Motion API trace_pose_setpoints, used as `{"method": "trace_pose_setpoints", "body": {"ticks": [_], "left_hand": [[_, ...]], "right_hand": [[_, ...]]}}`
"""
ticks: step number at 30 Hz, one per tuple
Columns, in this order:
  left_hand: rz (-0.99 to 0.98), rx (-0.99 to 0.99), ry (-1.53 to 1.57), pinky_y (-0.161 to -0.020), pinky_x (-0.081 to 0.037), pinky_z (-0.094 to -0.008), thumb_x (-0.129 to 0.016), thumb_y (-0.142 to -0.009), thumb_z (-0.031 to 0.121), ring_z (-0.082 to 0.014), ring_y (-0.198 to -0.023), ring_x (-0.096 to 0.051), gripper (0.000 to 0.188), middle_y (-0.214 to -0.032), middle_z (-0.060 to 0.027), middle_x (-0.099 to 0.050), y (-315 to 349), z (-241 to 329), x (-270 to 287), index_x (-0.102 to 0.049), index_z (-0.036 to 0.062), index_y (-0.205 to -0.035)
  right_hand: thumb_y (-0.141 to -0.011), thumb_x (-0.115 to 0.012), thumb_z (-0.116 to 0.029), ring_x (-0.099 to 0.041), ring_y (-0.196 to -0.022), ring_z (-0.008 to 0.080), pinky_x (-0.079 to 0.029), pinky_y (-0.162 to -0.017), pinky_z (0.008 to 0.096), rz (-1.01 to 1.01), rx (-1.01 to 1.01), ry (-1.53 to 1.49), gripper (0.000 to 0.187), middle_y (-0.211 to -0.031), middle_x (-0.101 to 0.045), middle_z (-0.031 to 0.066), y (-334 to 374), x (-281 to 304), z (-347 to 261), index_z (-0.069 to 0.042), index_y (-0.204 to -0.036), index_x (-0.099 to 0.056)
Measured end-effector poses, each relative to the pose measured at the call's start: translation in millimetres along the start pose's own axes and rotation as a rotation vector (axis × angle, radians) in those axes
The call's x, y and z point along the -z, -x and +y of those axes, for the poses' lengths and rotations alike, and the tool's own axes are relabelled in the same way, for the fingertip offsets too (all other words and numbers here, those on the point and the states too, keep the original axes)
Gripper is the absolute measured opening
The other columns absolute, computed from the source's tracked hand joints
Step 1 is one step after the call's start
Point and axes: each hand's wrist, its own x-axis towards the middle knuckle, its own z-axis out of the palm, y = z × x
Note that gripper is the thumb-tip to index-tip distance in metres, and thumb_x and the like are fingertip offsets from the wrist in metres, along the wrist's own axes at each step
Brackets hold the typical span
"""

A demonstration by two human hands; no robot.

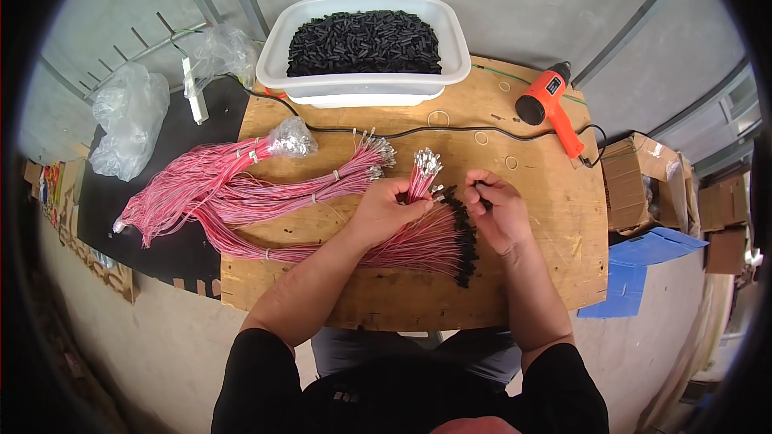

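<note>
My left hand (381, 214) is closed around a small bunch of pink-red wires (420, 181) whose silver metal terminals point up and away from me. To the right of that bunch, my right hand (500, 215) is raised with its fingers curled together on a small black sleeve (483, 184), partly hidden by the fingers. Beneath and between both hands, more wires (414, 251) fan out across the table, their right ends covered with black sleeves (465, 253). Farther left lie tied bundles of the same wire (277, 193), with bare silver terminals at some ends.
A white plastic tub (277, 80) heaped with black sleeves (362, 44) stands at the table's back. An orange heat gun (555, 104) lies at the back right; its black cord (386, 128) crosses the wooden table (563, 217). Plastic bags (133, 120) and a white power strip (194, 92) are left.
</note>
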Motion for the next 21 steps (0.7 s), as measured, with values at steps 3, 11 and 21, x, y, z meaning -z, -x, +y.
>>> {"method": "trace_pose_setpoints", "body": {"ticks": [3, 11, 21], "left_hand": [[-0.003, -0.015, -0.015, -0.064, -0.045, -0.0215, -0.074, -0.089, 0.009, -0.0028, -0.074, -0.054, 0.012, -0.080, 0.0035, -0.065, -1, -3, 1, -0.071, -0.0017, -0.095], [-0.027, 0.017, 0.149, -0.062, -0.046, -0.0225, -0.071, -0.092, 0.003, -0.0069, -0.069, -0.057, 0.010, -0.080, -0.0019, -0.064, -2, -5, 2, -0.067, -0.0030, -0.098], [-0.022, -0.014, 0.133, -0.063, -0.045, -0.0219, -0.071, -0.092, 0.004, -0.0066, -0.070, -0.057, 0.010, -0.080, -0.0014, -0.064, -2, -6, 3, -0.067, -0.0028, -0.098]], "right_hand": [[-0.099, -0.048, 0.003, -0.052, -0.074, 0.0105, -0.039, -0.059, 0.0212, 0.027, 0.042, 0.023, 0.025, -0.099, -0.062, 0.0075, -1, 0, -1, 0.004, -0.118, -0.063], [-0.101, -0.052, -0.001, -0.049, -0.064, 0.0088, -0.034, -0.051, 0.0186, -0.076, -0.032, 0.055, 0.016, -0.096, -0.066, 0.0104, 3, -9, 2, 0.001, -0.112, -0.064], [-0.098, -0.062, -0.005, -0.048, -0.061, 0.0074, -0.033, -0.049, 0.0179, -0.033, -0.042, 0.175, 0.019, -0.092, -0.070, 0.0110, 1, -9, 10, 0.002, -0.115, -0.066]]}}
